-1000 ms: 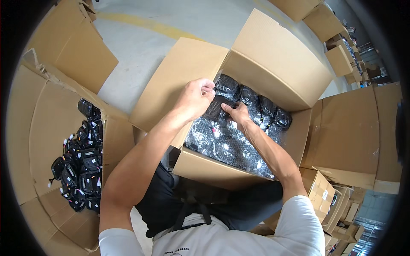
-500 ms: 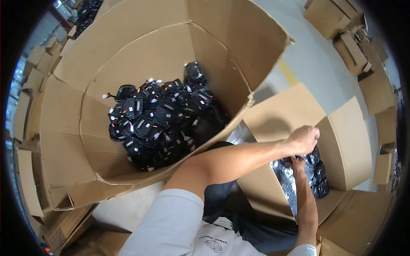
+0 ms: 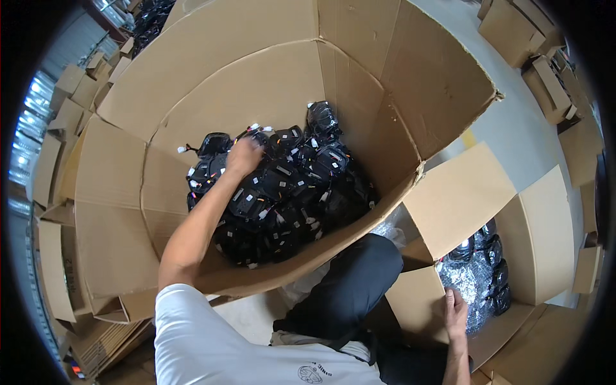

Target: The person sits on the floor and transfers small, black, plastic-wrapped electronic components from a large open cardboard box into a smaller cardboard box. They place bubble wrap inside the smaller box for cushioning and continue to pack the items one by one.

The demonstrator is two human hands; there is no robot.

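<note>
My left hand (image 3: 246, 156) reaches down into a large cardboard box (image 3: 256, 70) and touches the heap of black plastic units (image 3: 276, 179) there. Its fingers are bent down among the units and mostly hidden, so a grip cannot be made out. The units carry short wires with white connectors and small white labels. On the right, my right hand (image 3: 455, 311) is closed at the near left edge of a smaller open carton, on its flap (image 3: 420, 301). Beside it, inside that carton, clear bubble wrap (image 3: 471, 289) lies next to several black units (image 3: 500, 273).
The large box's torn rim (image 3: 420, 170) stands between the two hands. Another raised flap (image 3: 459, 199) leans up at the smaller carton's far side. Flattened cardboard (image 3: 109, 346) lies at the lower left, and more cartons (image 3: 548, 90) are piled at the far right.
My left hand has moved from the smaller carton across into the large box, onto the black units. My right hand has drawn back from the bubble wrap to the carton's near edge.
</note>
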